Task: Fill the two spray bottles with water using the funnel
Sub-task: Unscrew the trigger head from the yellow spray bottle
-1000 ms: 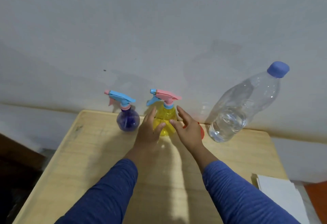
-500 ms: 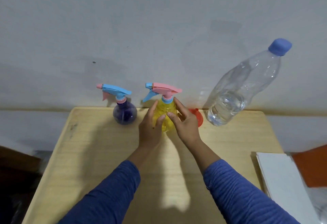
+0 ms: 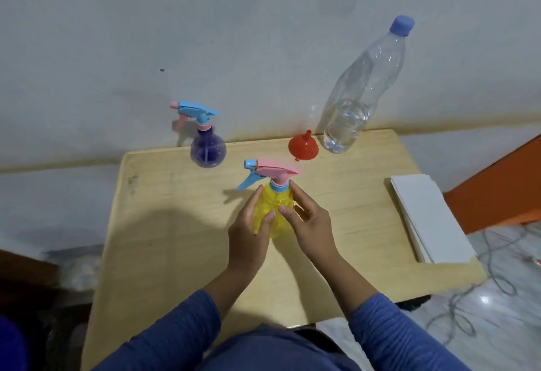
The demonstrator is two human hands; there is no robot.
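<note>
The yellow spray bottle [image 3: 273, 201] with a pink and blue trigger head stands near the middle of the wooden table [image 3: 181, 224]. My left hand [image 3: 248, 236] grips its left side and my right hand [image 3: 311, 228] grips its right side. A purple spray bottle [image 3: 207, 151] with a blue trigger head stands at the back left, by the wall. The red funnel [image 3: 303, 146] lies mouth down at the back, spout up. Right of it stands a tall clear water bottle [image 3: 351, 116] with a blue cap, partly filled.
A stack of white sheets [image 3: 430, 218] lies on the table's right edge. The wall runs right behind the table. Cables trail on the tiled floor [image 3: 497, 297] to the right. An orange panel [image 3: 497, 189] stands at the far right.
Both hands have drawn the yellow spray bottle from the back of the table toward me, to the middle. The funnel that it hid now shows fully.
</note>
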